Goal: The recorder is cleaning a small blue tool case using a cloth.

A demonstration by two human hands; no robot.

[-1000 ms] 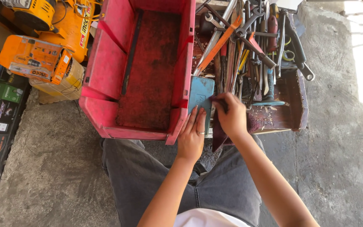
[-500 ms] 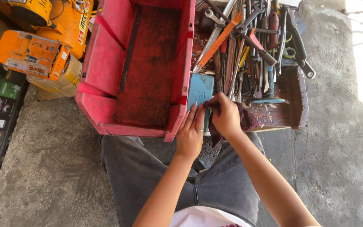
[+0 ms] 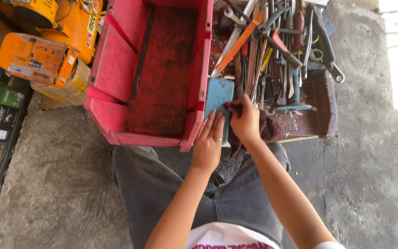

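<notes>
Rag [image 3: 268, 131] under right fingers [image 3: 236, 103], blue case [image 3: 218, 94] beneath

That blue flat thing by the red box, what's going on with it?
A seated person in grey trousers steadies the flat blue rectangular case with the left hand, fingers flat on it. The right hand presses a dark maroon cloth against the case's edge, as if wiping it. The case stands between the empty red plastic bin and a worn tray heaped with metal hand tools.
</notes>
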